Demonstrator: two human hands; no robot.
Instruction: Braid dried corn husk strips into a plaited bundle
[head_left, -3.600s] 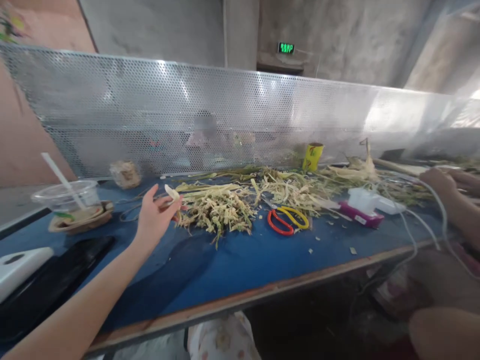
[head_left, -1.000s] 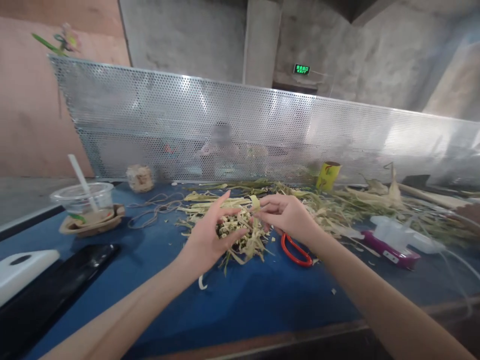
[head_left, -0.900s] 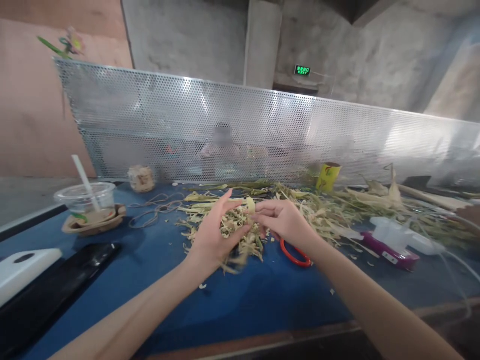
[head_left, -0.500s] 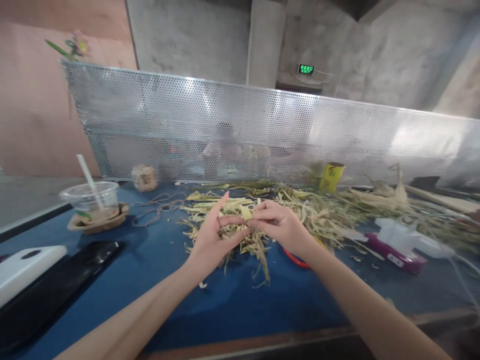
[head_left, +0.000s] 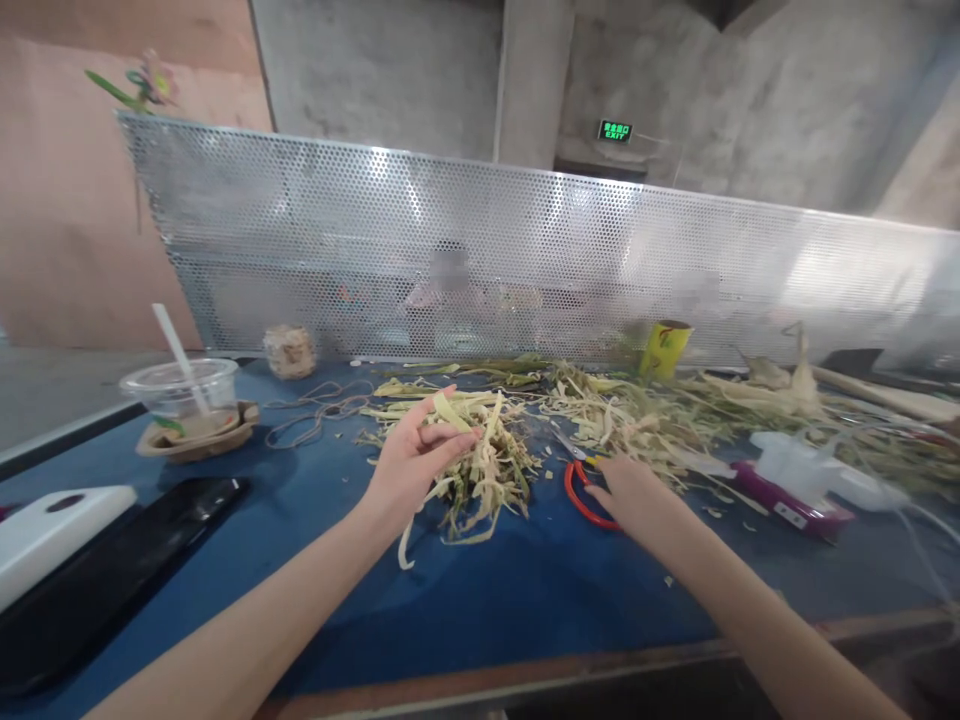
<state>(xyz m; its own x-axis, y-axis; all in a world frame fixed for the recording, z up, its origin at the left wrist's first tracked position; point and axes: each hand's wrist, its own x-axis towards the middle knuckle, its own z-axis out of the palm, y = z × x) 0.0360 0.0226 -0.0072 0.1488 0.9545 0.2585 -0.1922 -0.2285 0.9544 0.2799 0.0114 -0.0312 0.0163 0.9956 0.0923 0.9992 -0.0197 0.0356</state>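
Note:
My left hand [head_left: 420,452] pinches a pale dried leaf strip, apparently corn husk, between thumb and fingers. The bundle of shredded dried husk [head_left: 487,480] lies just beyond and right of it, its curled ends spilling toward me. On the table to the right lie scissors [head_left: 574,500] with red and yellow handles, blades angled away to the left. My right hand [head_left: 630,490] is closed over the right side of their handles, thumb by the red loop; its other fingers are partly hidden.
Loose dried leaves [head_left: 637,425] spread behind the scissors. A yellow tube [head_left: 666,350] stands by the perforated metal screen [head_left: 375,240]. At right is a purple device [head_left: 795,505] with cables; at left are a plastic cup [head_left: 184,395], string [head_left: 319,415] and phones [head_left: 142,560].
My right hand has left the husk strip and moved right and down to the scissors. My left hand stays at the bundle, its fingers drawn closer together. The scissors' blades have come into view.

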